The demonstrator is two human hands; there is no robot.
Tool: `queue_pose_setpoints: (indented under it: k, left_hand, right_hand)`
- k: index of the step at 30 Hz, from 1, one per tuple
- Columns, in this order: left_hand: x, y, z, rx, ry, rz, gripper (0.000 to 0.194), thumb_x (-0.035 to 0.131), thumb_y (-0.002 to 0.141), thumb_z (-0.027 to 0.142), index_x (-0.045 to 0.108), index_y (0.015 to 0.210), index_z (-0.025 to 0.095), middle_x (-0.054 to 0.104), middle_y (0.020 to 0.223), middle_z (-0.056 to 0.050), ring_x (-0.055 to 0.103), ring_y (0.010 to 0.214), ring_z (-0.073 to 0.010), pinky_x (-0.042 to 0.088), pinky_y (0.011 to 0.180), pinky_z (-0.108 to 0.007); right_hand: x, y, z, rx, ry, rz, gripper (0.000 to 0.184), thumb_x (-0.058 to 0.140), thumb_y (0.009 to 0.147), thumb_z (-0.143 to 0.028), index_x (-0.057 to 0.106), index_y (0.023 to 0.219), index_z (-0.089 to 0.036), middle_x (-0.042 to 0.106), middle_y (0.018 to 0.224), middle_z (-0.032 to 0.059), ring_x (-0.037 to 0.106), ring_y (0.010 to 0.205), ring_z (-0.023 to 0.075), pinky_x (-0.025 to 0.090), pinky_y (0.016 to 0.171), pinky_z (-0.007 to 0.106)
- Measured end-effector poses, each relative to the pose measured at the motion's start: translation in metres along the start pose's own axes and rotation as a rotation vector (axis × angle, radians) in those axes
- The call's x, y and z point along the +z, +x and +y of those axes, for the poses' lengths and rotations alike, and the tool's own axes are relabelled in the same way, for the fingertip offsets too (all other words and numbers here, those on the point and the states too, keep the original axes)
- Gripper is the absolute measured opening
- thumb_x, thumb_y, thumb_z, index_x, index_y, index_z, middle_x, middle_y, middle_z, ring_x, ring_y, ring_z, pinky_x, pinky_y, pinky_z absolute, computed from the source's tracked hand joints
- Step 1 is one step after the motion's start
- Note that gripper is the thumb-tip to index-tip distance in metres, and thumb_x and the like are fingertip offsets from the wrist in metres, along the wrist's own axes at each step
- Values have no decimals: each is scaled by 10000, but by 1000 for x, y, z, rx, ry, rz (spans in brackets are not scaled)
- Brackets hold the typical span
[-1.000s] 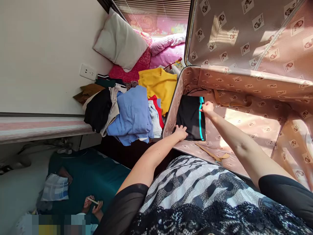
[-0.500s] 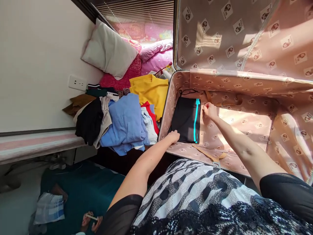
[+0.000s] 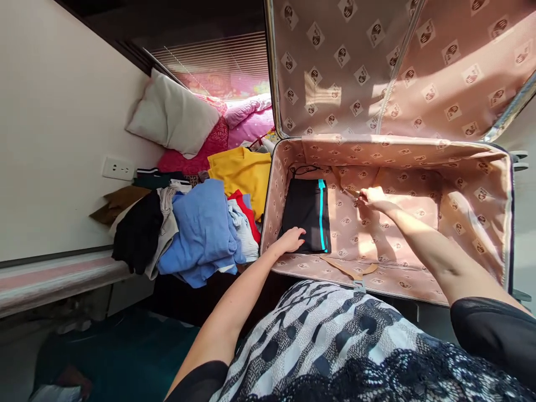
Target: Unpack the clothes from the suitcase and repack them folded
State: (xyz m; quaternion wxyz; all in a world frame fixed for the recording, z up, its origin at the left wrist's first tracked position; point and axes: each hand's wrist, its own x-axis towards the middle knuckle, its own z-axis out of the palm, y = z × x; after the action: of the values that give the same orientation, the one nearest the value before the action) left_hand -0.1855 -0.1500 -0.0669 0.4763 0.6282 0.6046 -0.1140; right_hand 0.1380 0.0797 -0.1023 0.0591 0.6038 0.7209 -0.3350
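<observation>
An open suitcase (image 3: 419, 268) with pinkish patterned lining lies on the bed in front of me, its lid standing upright. Folded black shorts with a turquoise stripe (image 3: 307, 215) lie in its left end. My left hand (image 3: 291, 240) rests with loosely spread fingers on the near edge of the shorts. My right hand (image 3: 371, 196) is further right inside the case, fingers pinched on a tan packing strap (image 3: 349, 190) at the back wall. Another tan strap (image 3: 347, 272) lies along the near wall.
A pile of clothes sits left of the case: a blue garment (image 3: 203, 231), black one (image 3: 136, 234), red one (image 3: 245, 206) and yellow one (image 3: 243, 173). A white pillow (image 3: 171, 114) and pink bedding (image 3: 247, 120) lie behind. A wall socket (image 3: 117, 167) is on the left wall.
My right hand left the shorts' striped edge and moved right to grip the tan strap. My left hand stayed at the shorts' near edge. The view panned right and up.
</observation>
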Motion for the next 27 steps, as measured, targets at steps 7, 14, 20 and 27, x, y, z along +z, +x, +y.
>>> queue_pose_setpoints:
  k: [7, 14, 20, 27]
  left_hand:
    - [-6, -31, -4, 13, -207, 188, 380, 622, 1001, 145, 713, 1370, 166, 749, 1289, -113, 771, 1044, -203, 592, 1045, -347]
    - [-3, -47, -4, -28, -301, 248, 397, 605, 967, 101, 719, 1343, 156, 775, 1237, -101, 776, 928, -172, 622, 975, -333]
    - [8, -59, -6, -73, -308, 281, 362, 621, 961, 133, 739, 1302, 162, 785, 1167, -97, 775, 943, -181, 610, 1000, -335]
    - [20, -61, -1, -94, -340, 271, 353, 628, 953, 143, 747, 1283, 183, 796, 1159, -94, 777, 922, -182, 619, 984, -343]
  right_hand:
    - [-100, -8, 16, -137, 648, 132, 550, 824, 733, -96, 699, 1255, -216, 720, 959, 27, 627, 785, 171, 551, 822, 312]
    - [-140, 23, -14, -169, 413, 255, 113, 666, 963, -113, 758, 912, -153, 747, 860, 44, 599, 810, 156, 498, 852, 261]
    - [-147, 48, -34, -73, 302, 275, 163, 611, 1060, -141, 747, 972, -121, 652, 710, 7, 529, 668, 115, 423, 695, 238]
    - [-168, 73, -45, -246, 172, 338, 98, 751, 948, -34, 812, 994, -95, 753, 965, 51, 541, 779, 93, 436, 785, 210]
